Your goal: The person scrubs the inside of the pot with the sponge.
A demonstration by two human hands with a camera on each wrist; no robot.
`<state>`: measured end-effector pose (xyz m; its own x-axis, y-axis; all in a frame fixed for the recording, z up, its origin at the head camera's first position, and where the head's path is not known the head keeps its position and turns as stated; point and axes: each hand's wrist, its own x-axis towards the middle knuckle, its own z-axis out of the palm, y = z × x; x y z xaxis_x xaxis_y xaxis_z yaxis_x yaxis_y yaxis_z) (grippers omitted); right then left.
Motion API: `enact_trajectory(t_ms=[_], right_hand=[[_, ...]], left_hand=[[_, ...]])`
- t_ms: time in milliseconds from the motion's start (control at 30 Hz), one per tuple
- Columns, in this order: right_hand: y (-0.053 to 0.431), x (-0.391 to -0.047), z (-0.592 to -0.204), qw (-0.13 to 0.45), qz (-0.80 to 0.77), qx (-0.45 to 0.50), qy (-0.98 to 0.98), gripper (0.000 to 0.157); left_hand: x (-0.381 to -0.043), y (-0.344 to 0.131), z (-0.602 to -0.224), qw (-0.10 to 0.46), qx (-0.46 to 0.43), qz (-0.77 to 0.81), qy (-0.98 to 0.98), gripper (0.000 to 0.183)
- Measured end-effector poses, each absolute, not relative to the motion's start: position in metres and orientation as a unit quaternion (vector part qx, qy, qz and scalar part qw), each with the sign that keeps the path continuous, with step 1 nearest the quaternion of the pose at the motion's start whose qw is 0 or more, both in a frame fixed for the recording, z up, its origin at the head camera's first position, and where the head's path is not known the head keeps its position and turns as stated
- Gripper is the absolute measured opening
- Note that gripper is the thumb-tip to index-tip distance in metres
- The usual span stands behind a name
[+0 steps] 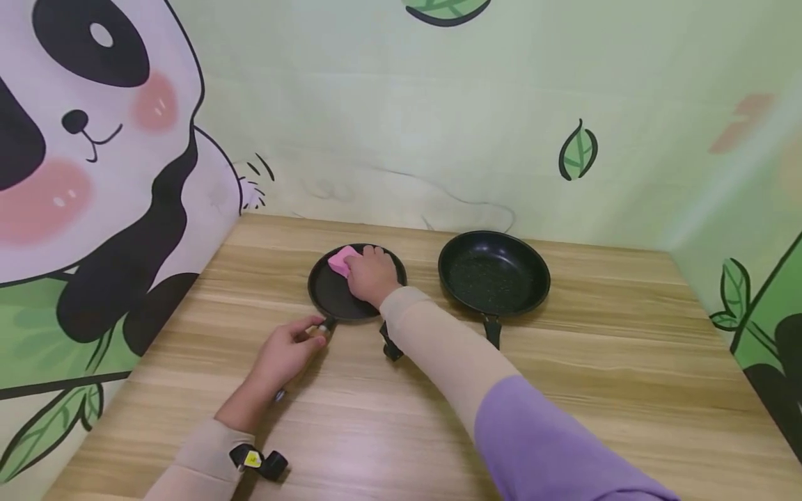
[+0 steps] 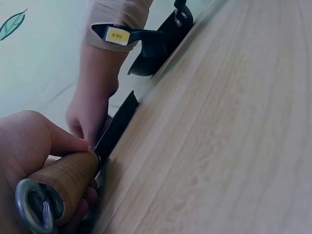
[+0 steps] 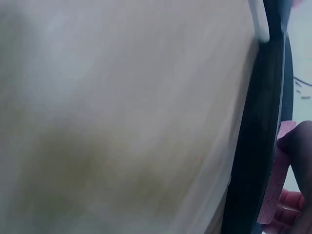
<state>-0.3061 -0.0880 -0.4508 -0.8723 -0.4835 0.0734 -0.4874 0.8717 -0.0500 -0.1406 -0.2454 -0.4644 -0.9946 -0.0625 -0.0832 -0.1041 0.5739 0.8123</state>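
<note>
Pink sponge [image 1: 341, 261] Sat Under the Right Hand [image 1: 371, 277] on a Flat Black Pan [image 1: 332, 292]

The shallow, round pan lay on a wood-grained table [image 1: 388, 424], toward its back edge and left of the middle. Over its cooking surface reached the right hand, which held the sponge between thumb and fingers. In the right wrist view the sponge met the dark face of the pan, with a thumb or finger on one side and fingertips below.

The left hand [image 1: 288, 355] gripped the pan's wooden handle [image 2: 68, 178], its fingers wrapped about the underside and its thumb near the joint with the black part. A metal ring [image 2: 29, 204] capped the handle's near end.

To the right, apart from the first pan, stood a deeper black frying pan [image 1: 495, 278], its handle [image 1: 492, 330] pointing toward the person and partly hidden by the right forearm. Beige cuffs covered both forearms, and a purple sleeve [image 1: 545, 438] showed higher on the right arm. Each wrist bore a black strapped device; the one on the left [image 1: 260, 461] carried a yellow label. Behind the table rose a pale green wall [image 1: 376, 118], and a large cartoon panda [image 1: 106, 209] filled the left side.
</note>
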Motion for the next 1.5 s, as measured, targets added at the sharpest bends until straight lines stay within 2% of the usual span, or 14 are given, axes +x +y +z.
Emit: enact_trajectory(t_ms=[300,633,1133,1500], right_hand=[[-0.046,-0.306,-0.448,0.025,0.024,0.251,-0.967,0.035],[-0.03,-0.279,-0.439,0.005,0.015,0.332,-0.943,0.038],[-0.079,-0.252,-0.448,0.029,0.028,0.342,-0.939,0.039],[-0.103,-0.288,-0.45,0.031,0.045,0.263,-0.963,0.035]], left_hand=[[-0.138,-0.241,-0.465,0.013,-0.049,0.45,0.892,0.036],[-0.139,-0.24,-0.461,0.01,-0.043,0.434,0.9,0.037],[-0.146,-0.25,-0.46,0.053,-0.026,0.463,0.884,0.043],[-0.144,-0.249,-0.462,0.051,-0.01,0.47,0.881,0.038]])
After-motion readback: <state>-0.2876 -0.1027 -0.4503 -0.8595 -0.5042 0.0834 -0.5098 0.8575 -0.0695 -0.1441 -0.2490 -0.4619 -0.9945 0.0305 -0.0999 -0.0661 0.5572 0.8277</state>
